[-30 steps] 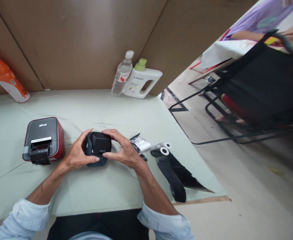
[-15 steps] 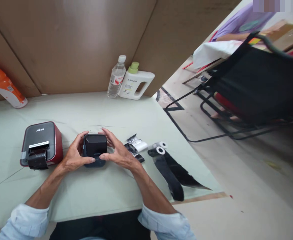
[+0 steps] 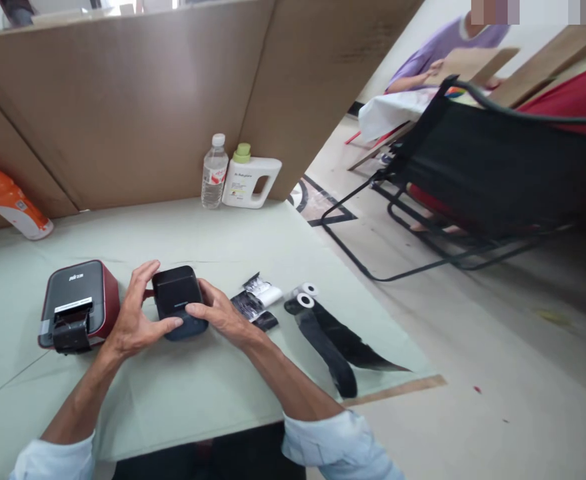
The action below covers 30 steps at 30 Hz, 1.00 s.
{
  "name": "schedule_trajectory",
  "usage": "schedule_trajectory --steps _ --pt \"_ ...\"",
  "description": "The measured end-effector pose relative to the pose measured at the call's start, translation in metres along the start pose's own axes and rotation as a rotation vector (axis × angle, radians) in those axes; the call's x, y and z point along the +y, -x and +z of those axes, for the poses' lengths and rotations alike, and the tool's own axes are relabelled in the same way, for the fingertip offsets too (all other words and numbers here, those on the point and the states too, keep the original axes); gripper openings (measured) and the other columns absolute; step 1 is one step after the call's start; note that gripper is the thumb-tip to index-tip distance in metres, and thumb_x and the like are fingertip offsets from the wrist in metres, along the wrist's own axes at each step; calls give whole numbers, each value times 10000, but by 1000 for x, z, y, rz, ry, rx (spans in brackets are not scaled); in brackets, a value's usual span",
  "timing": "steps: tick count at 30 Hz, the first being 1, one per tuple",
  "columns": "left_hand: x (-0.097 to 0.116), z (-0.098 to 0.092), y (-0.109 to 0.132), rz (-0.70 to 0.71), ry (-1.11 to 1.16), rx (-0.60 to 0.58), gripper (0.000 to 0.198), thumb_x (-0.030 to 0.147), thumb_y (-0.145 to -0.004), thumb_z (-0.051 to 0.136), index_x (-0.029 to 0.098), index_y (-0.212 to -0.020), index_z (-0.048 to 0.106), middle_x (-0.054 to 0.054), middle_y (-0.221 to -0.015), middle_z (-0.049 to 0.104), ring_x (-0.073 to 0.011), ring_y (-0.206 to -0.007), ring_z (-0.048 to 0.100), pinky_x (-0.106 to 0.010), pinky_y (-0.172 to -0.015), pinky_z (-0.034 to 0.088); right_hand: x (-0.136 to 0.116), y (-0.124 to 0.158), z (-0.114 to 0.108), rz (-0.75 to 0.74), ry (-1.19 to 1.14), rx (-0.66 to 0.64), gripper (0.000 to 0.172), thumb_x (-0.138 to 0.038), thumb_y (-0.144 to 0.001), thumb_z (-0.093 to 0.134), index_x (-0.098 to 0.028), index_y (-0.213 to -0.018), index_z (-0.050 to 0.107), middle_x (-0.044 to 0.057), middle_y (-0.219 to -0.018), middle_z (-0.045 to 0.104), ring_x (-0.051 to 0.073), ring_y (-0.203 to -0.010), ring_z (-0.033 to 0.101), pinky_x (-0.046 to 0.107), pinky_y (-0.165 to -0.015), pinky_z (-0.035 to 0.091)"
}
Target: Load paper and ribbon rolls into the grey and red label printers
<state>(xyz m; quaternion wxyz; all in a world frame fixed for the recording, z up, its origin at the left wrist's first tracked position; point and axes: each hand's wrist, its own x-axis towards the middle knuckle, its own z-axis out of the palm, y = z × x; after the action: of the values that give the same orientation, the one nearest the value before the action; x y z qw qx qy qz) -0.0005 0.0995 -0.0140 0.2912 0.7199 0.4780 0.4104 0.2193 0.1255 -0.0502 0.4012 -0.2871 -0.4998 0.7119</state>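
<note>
A small dark blue and black label printer [image 3: 177, 293] sits on the cloth-covered table, turned slightly. My right hand [image 3: 223, 313] grips its right side, the thumb lying across the front and the fingers behind its edge. On the other side, my left hand [image 3: 135, 313] has its thumb on the lower front corner and a shaded finger against the side, while the index finger stands up clear of it. Left of my hands is a larger red and black label printer [image 3: 77, 300], a strip of black film hanging from its front slot.
Crumpled black-and-white film [image 3: 257, 300] and rolls with black strips [image 3: 323, 333] lie to the right. A water bottle [image 3: 215, 172], a white jug [image 3: 251, 180] and an orange bottle [image 3: 10, 197] stand by the cardboard wall [image 3: 137, 107]. Beyond is a black folding chair [image 3: 473, 160]; a person sits farther back.
My view has tilted up and shifted. The small printer has turned a little in my hands, and my left fingers have opened away from its upper side.
</note>
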Motion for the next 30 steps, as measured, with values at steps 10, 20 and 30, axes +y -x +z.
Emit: schedule_trajectory --steps 10,20,30 --pt "8 -19 -17 315 -287 -84 582 314 -880 819 230 -1426 637 -169 -1443 666 -323 -1337 654 -514 -1138 545 15 -5 3 -26 -14 26 722 -562 -762 880 -208 -1336 624 89 -1322 688 281 -1226 629 404 -1029 518" --pt "14 -20 -15 220 -279 -48 468 383 -929 743 189 -1348 665 -150 -1285 738 -292 -1202 707 -436 -1031 588 22 -6 4 -51 23 22 642 -528 -789 864 -221 -1308 645 75 -1308 702 281 -1238 628 415 -1063 496" --pt "22 -19 -15 10 -246 37 418 488 -993 601 172 -1242 715 -111 -1179 779 -253 -1038 730 -368 -945 571 12 0 8 -5 23 -13 599 -533 -812 825 -214 -1287 648 65 -1233 705 275 -1153 644 402 -978 514"
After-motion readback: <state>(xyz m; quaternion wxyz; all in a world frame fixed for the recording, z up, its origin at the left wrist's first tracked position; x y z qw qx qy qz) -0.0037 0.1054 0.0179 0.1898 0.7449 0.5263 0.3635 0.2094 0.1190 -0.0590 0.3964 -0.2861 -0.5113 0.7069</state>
